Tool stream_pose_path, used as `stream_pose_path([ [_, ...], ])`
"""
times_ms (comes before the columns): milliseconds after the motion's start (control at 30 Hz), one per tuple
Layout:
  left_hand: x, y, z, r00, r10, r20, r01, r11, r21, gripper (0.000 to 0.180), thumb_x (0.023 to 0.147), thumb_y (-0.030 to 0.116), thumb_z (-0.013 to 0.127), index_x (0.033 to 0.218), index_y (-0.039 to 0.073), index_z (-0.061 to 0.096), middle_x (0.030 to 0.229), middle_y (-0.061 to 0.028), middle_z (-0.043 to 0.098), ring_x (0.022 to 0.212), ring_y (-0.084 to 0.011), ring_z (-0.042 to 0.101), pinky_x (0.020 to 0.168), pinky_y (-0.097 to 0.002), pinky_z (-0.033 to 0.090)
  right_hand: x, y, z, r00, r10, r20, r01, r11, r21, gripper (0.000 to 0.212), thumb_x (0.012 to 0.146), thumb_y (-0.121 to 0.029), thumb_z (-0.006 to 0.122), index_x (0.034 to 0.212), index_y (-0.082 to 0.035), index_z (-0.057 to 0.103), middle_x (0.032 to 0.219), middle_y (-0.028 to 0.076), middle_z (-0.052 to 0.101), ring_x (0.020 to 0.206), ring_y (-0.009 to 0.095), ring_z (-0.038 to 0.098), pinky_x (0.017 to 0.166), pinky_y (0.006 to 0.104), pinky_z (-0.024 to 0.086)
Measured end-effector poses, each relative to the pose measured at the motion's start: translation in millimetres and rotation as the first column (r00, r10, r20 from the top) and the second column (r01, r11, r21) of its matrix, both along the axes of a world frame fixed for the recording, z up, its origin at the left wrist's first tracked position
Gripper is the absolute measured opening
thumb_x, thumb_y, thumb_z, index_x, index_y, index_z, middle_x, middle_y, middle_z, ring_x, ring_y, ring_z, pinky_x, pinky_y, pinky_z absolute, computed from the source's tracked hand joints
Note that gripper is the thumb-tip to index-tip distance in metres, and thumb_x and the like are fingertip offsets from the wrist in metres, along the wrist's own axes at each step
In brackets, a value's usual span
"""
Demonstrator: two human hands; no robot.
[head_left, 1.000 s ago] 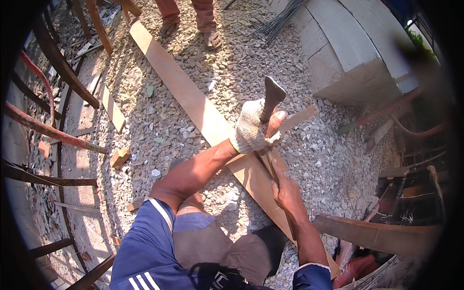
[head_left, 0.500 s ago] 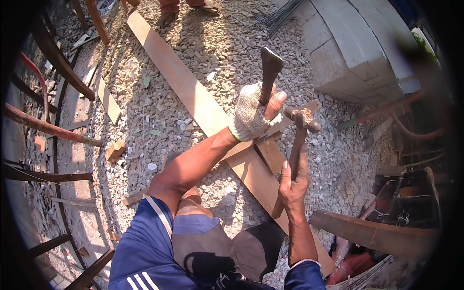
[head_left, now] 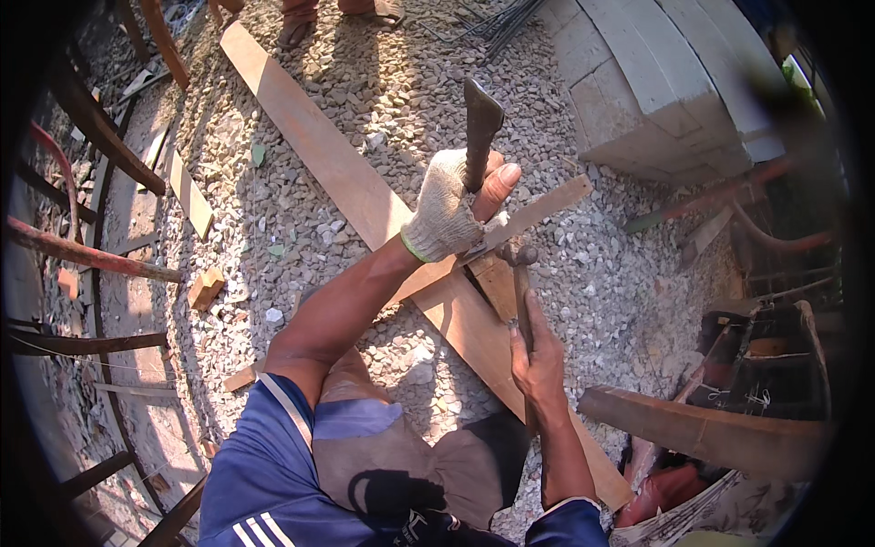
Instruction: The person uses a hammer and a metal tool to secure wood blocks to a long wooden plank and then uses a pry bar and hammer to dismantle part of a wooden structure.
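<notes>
My left hand, in a pale knitted glove with the thumb bare, is closed around a tool with a dark flared handle. The handle sticks up out of the fist; its working end is hidden below the hand. My bare right hand grips the wooden shaft of a hammer, its dark head beside the gloved hand. Under the hammer head lies a short wood block against a long plank. A narrow brownish strip with a hole near its end runs rightward from the left hand; whether it joins the tool is unclear.
Gravel covers the ground. Pale concrete blocks stand at the back right. Curved bars line the left side. A broad brown board lies at the lower right. Another person's feet are at the far edge.
The hammer has swung down and left, so its head is now close to the gloved hand and wood block. The view has shifted slightly; both grips are unchanged.
</notes>
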State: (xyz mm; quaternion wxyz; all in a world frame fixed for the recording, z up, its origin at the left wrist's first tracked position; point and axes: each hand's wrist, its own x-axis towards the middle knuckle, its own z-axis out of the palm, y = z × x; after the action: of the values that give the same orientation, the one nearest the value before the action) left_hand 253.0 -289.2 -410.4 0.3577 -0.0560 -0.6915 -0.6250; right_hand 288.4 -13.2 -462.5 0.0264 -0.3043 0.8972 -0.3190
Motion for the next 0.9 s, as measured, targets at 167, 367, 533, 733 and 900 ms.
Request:
stream_pose_path([
  [167, 13.4, -9.4, 1.7, 0.996, 0.075, 0.046, -0.077, 0.996, 0.052, 0.05, 0.104, 0.033, 0.06, 0.063, 0.006, 0.051, 0.056, 0.0028, 0.04, 0.055, -0.009, 0.037, 0.051, -0.0334, 0.03, -10.9, 2.1, -17.1, 0.974, 0.087, -0.211, -0.064, 0.991, 0.114, 0.074, 0.086, -0.001, 0.065, 0.154, -0.026, 0.048, 0.088, 0.016, 0.06, 0.07, 0.035, 0.063, 0.069, 0.0433, 0.055],
  [367, 48.0, -44.4, 41.1, 0.926, 0.178, 0.332, -0.194, 0.981, 0.013, 0.049, 0.097, 0.043, 0.07, 0.069, 0.004, 0.061, 0.059, 0.0023, 0.05, 0.059, -0.0085, 0.044, 0.054, -0.0326, 0.036, -26.4, 19.2, -21.0, 0.78, 0.552, -0.295, -0.28, 0.729, 0.625, 0.068, 0.09, -0.011, 0.06, 0.15, -0.042, 0.051, 0.094, 0.01, 0.054, 0.079, 0.027, 0.061, 0.064, 0.0347, 0.052],
  [533, 60.9, -59.1, 28.6, 0.913, 0.227, 0.34, -0.259, 0.965, 0.049, 0.046, 0.098, 0.041, 0.07, 0.072, 0.004, 0.062, 0.061, 0.0024, 0.05, 0.061, -0.0088, 0.042, 0.056, -0.0319, 0.035, -19.9, 11.4, -38.1, 0.559, 0.821, -0.116, -0.53, 0.462, 0.711, 0.06, 0.098, -0.017, 0.049, 0.147, -0.052, 0.049, 0.095, 0.011, 0.053, 0.083, 0.029, 0.059, 0.072, 0.0404, 0.053],
  [733, 69.1, -61.2, 18.0, 0.918, 0.158, 0.363, -0.188, 0.981, 0.049, 0.047, 0.098, 0.039, 0.069, 0.069, 0.005, 0.059, 0.06, 0.0032, 0.046, 0.061, -0.0083, 0.04, 0.055, -0.0315, 0.033, -38.5, 3.7, -60.8, 0.933, 0.345, -0.103, -0.21, 0.753, 0.623, 0.065, 0.098, -0.012, 0.048, 0.15, -0.052, 0.045, 0.101, 0.016, 0.052, 0.088, 0.034, 0.062, 0.067, 0.0432, 0.054],
  [900, 61.9, -55.8, 16.6, 0.93, 0.12, 0.348, -0.153, 0.986, 0.068, 0.049, 0.099, 0.041, 0.068, 0.067, 0.006, 0.057, 0.06, 0.0037, 0.045, 0.06, -0.0079, 0.04, 0.054, -0.0317, 0.033, -23.4, 9.4, -49.0, 0.652, 0.741, -0.16, -0.474, 0.564, 0.676, 0.069, 0.095, -0.011, 0.053, 0.15, -0.053, 0.045, 0.099, 0.015, 0.051, 0.084, 0.033, 0.061, 0.066, 0.0447, 0.054],
])
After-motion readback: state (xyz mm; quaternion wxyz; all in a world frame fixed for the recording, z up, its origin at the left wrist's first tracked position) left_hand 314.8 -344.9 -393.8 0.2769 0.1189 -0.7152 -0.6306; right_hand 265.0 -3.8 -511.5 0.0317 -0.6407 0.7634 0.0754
